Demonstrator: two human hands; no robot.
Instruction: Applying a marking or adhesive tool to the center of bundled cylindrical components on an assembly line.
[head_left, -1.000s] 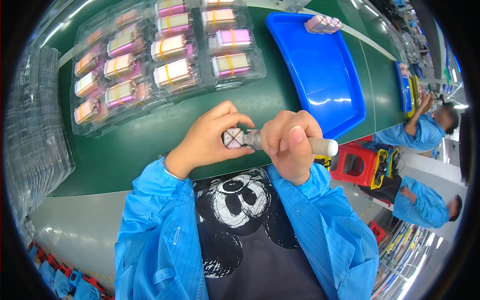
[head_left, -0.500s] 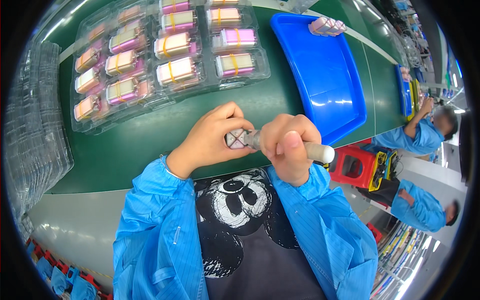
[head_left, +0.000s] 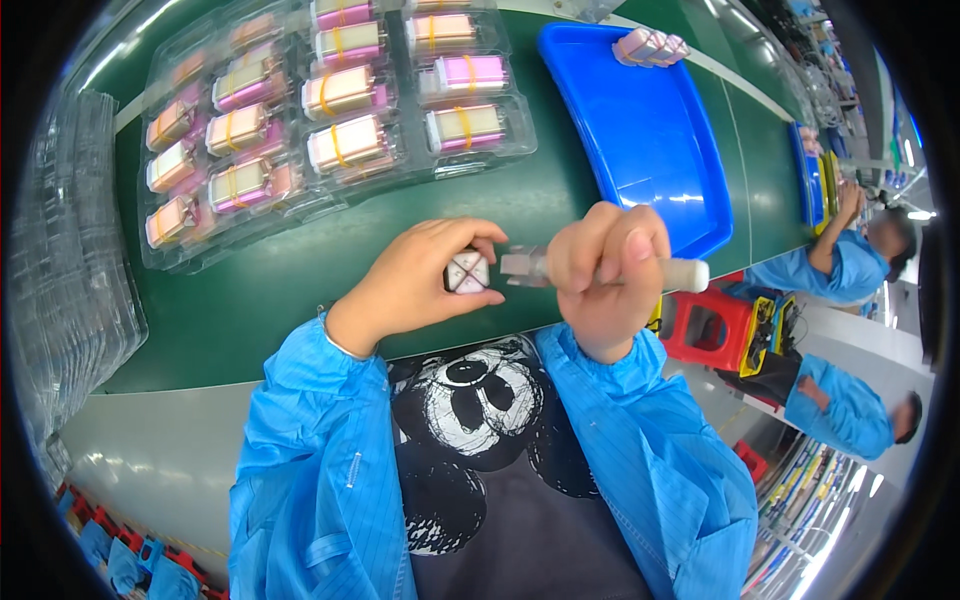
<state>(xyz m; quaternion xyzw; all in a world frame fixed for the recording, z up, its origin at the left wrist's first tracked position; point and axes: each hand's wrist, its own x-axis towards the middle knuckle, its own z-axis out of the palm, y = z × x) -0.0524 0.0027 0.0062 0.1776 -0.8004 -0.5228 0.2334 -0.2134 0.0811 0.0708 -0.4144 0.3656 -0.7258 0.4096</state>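
Note:
My left hand [head_left: 412,282] grips a squarish block [head_left: 467,272], its pale end turned up and marked by dark crossing lines. The thumb and fingers curl round its sides. To the right, my right hand [head_left: 607,275] is closed round a tool with a rounded cream handle [head_left: 686,275] and a greyish, notched flat end [head_left: 522,266]. That end points at the block, with a gap between them. My fingers cover the tool's middle, and its exact kind does not show.
Clear plastic trays [head_left: 290,212] at the far left hold pink and cream blocks bound with yellow bands. Stacked clear trays [head_left: 75,240] stand at the left edge. A blue tray [head_left: 650,150] lies right, pink pieces [head_left: 650,47] at its far end. Co-workers sit beyond a red stool [head_left: 705,325].
My right hand has drawn the tool rightward, away from the block, opening a gap between them. My left hand still holds the block, now with its end more fully in sight.

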